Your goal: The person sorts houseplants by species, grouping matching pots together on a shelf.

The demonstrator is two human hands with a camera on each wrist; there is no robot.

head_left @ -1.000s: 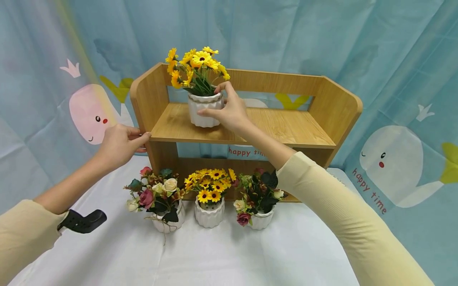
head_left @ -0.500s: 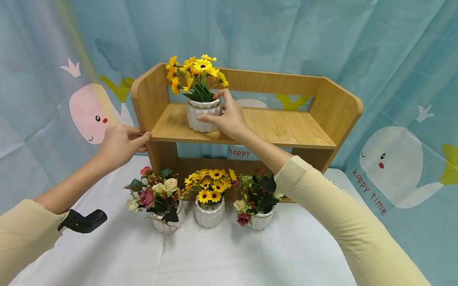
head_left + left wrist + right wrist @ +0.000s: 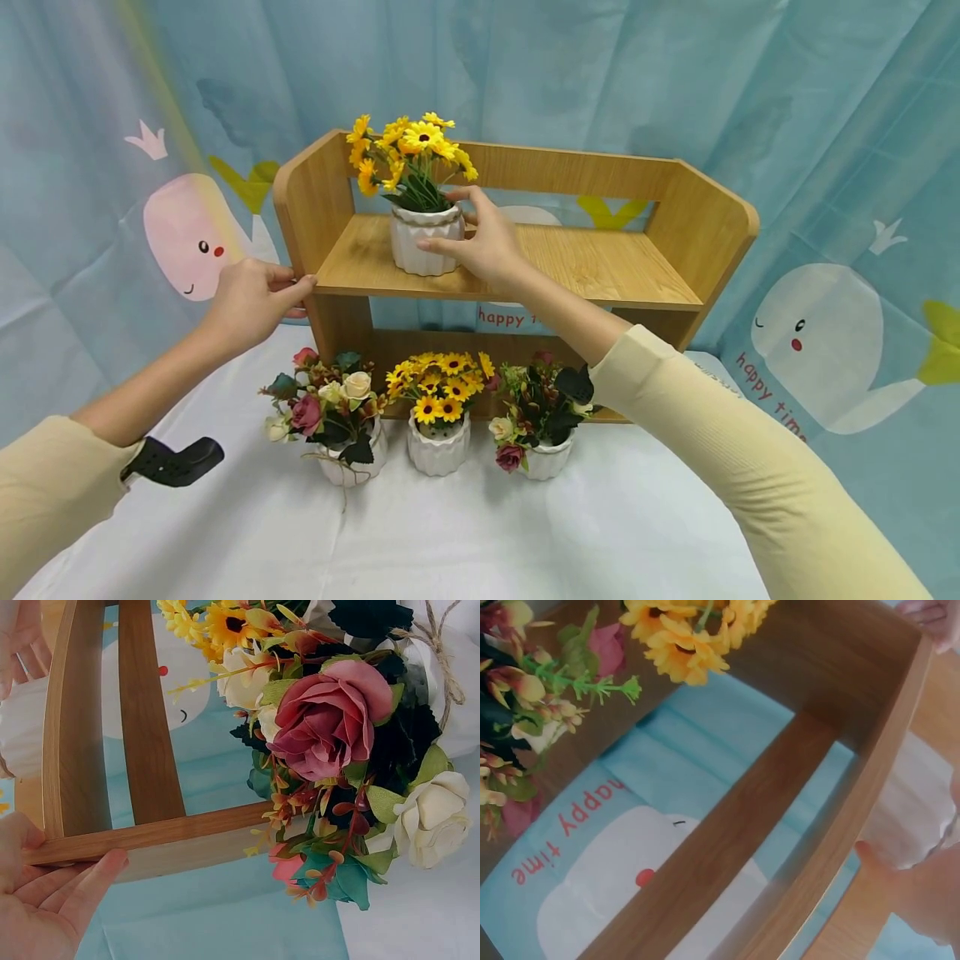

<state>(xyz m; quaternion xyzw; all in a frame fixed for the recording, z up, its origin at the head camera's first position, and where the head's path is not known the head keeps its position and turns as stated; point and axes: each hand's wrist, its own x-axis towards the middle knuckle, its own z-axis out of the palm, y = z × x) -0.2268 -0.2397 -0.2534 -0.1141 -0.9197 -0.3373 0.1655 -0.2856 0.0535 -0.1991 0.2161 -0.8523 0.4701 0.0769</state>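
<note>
A white ribbed flowerpot with yellow daisy-like flowers (image 3: 423, 242) stands upright on the left part of the upper board of a wooden shelf (image 3: 600, 258). My right hand (image 3: 487, 242) holds this pot from its right side, thumb in front and fingers at the rim. In the right wrist view the same hand (image 3: 926, 889) is partly cut off by the frame edge. My left hand (image 3: 251, 304) grips the shelf's left side panel, near the upper board's front corner. In the left wrist view its thumb and fingers (image 3: 94, 889) lie on either side of the panel edge.
Three more white pots stand on the white tablecloth (image 3: 450, 542) before the shelf: mixed roses (image 3: 345, 417) at left, small sunflowers (image 3: 438, 417) in the middle, another rose arrangement (image 3: 543, 421) at right. A blue curtain (image 3: 555, 75) hangs behind.
My right hand has lowered the yellow-flowered pot slightly onto the upper board; over the last half second it has barely moved. My left hand keeps its place on the side panel.
</note>
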